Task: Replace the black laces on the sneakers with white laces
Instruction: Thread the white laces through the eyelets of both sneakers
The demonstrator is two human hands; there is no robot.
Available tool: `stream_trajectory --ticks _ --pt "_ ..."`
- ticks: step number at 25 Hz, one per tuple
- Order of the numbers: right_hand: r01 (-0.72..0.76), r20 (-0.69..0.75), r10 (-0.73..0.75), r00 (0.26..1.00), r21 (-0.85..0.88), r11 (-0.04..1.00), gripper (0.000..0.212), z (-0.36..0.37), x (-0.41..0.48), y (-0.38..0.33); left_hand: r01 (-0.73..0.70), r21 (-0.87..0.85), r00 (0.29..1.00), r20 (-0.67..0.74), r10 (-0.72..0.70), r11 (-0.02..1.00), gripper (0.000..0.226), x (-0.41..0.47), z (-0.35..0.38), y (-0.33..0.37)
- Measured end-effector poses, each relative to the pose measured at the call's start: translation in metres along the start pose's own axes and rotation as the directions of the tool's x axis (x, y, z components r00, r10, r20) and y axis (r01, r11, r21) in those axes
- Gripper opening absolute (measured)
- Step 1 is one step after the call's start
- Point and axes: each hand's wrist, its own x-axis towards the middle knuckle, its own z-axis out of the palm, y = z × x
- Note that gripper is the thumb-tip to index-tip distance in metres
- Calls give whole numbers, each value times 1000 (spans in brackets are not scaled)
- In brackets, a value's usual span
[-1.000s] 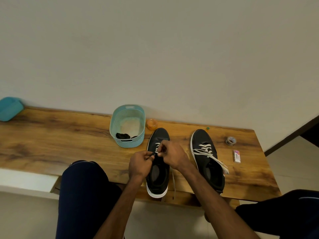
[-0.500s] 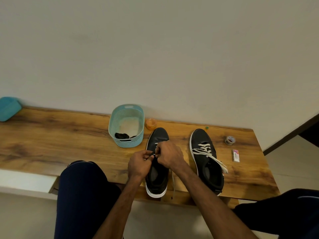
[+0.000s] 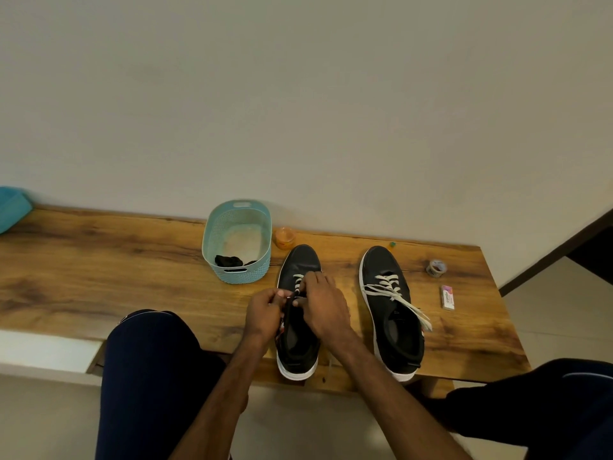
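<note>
Left hand (image 3: 263, 315) and right hand (image 3: 323, 307) over left sneaker (image 3: 298, 260), fingers (image 3: 315, 281) pinching its white lace (image 3: 297, 283), laced sneaker (image 3: 379, 264) to its right, basket (image 3: 212, 234) behind-left.

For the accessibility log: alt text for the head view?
A person's left hand and right hand pinch a white lace at the eyelets of a black sneaker on a wooden bench. The second sneaker beside it carries white laces; a teal basket behind holds black laces.

Left hand (image 3: 265, 310), right hand (image 3: 323, 308) pinching white lace (image 3: 297, 282) on sneaker (image 3: 299, 260); second sneaker (image 3: 381, 263) beside, wooden table (image 3: 116, 260)
</note>
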Motion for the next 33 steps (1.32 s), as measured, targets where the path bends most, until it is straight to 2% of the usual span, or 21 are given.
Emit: stream_trajectory --ticks 5,9,11,13,15,19,23,27,30,33 --pt "-93 -115 91 989 -12 996 49 16 -13 7 -74 65 997 4 74 995 12 -4 6 -2" --pt "-116 -169 108 980 -39 992 51 16 -17 8 -81 102 997 18 80 991 11 0 7 -5" --pt "-133 -180 119 976 -65 989 48 15 -17 10 -63 81 998 -4 63 995 11 -3 9 -6" --pt "-119 -121 110 986 -69 990 37 14 -17 11 -52 32 998 -20 53 998 11 -6 8 -2" --pt "-78 -91 74 993 -46 996 24 12 -17 11 -81 8 997 16 80 997 15 -8 6 -2" --pt "-45 -119 43 992 -14 999 14 3 -16 9 -142 81 989 53 138 986 9 -6 -2 -1" --pt "-33 -68 37 997 64 997 16 -6 -11 14 -26 8 1000 16 26 1000 12 -6 -2 1" --pt "29 -171 -11 985 107 994 20 -8 -11 14 46 -80 998 50 -42 996 15 -6 -1 1" --pt "104 -76 -97 992 102 989 21 -2 -9 10 63 -100 997 59 -57 993 15 -7 -2 1" --pt "63 -68 -52 996 183 981 21 0 -9 7 77 -122 995 66 -70 989 16 -8 -2 1"
